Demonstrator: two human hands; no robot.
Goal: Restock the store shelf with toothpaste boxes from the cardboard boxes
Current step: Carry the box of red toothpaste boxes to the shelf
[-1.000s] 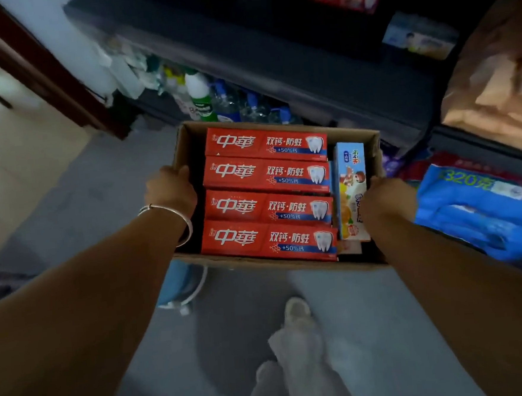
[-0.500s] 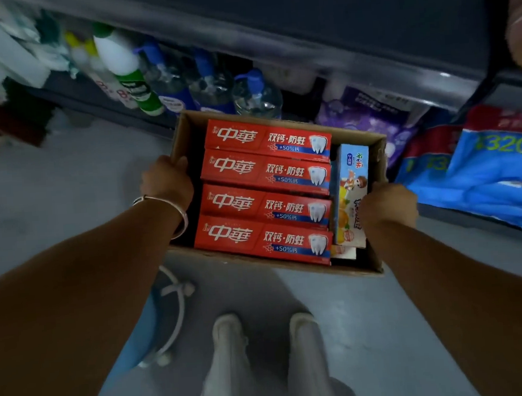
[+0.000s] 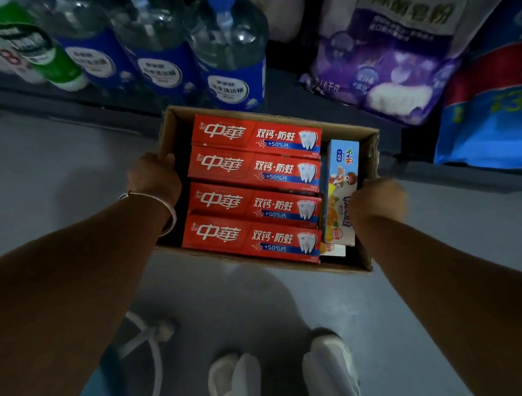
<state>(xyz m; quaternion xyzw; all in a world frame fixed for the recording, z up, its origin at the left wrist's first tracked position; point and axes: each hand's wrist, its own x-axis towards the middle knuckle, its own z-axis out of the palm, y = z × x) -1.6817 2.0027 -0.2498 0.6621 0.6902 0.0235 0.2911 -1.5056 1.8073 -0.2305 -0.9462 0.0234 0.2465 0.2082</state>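
Note:
An open cardboard box (image 3: 370, 147) hangs low over the grey floor in front of me. Several red toothpaste boxes (image 3: 253, 198) lie side by side in it, with a light blue children's toothpaste box (image 3: 341, 173) upright at their right end. My left hand (image 3: 153, 182), a silver bangle at its wrist, grips the box's left wall. At the right wall my right hand (image 3: 377, 200) grips the rim, its fingers curled inside next to the blue box.
Clear bottles with blue labels (image 3: 231, 60) and a green bottle (image 3: 43, 55) stand on the bottom shelf just beyond the box. Purple (image 3: 392, 65) and blue (image 3: 489, 120) bags sit at the right. My white shoes (image 3: 281, 379) are below; a blue stool (image 3: 105, 378) is at my left.
The box, held in both hands, has come down toward the floor in front of the bottom shelf. My view has tilted down, and the bottles and bags now loom closer.

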